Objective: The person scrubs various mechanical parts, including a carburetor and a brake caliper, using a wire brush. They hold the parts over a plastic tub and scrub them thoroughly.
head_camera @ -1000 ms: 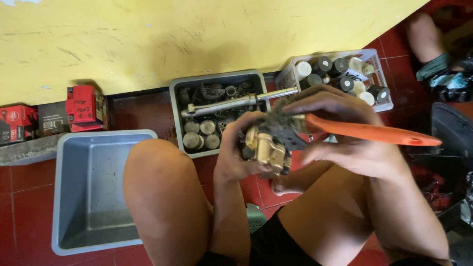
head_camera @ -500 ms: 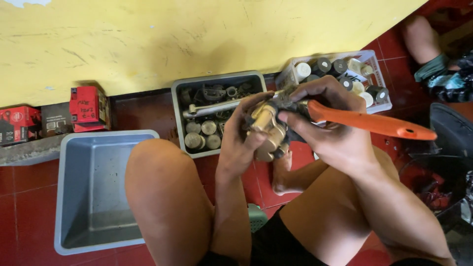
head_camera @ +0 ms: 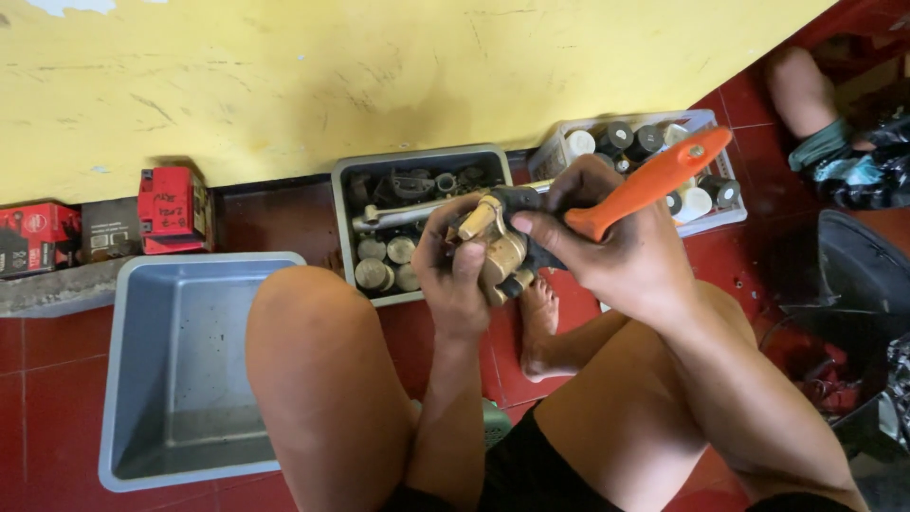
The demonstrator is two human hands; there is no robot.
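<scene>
Head view: well to the left of the fingers, red boxes [head_camera: 171, 209] with dark labels and a darker carton [head_camera: 107, 228] sit in a row on a grey ledge against the wall. Just beyond the fingertips is a grey tray [head_camera: 343, 204] packed with round metal parts and a long steel wrench [head_camera: 398, 214]. Beyond the right knuckles stands a white crate [head_camera: 722, 215] of capped bottles (black and white lids). Below and left of the hands lies a large grey tub [head_camera: 123, 379].

The floor is red tile [head_camera: 47, 379]; the wall [head_camera: 379, 76] is scuffed yellow.

The person sits with bare knees raised, both forearms reaching forward between them. The left hand [head_camera: 453, 275] has its fingers wrapped tight around a brass-coloured part [head_camera: 502, 254], thumb pressed on its front. The right hand [head_camera: 616, 251] is clamped on a brush [head_camera: 645, 182], whose orange handle slants up and away to the right; its dark head meets the part just above the left fingertips. The part sits between both hands, over the tray's near edge.
</scene>
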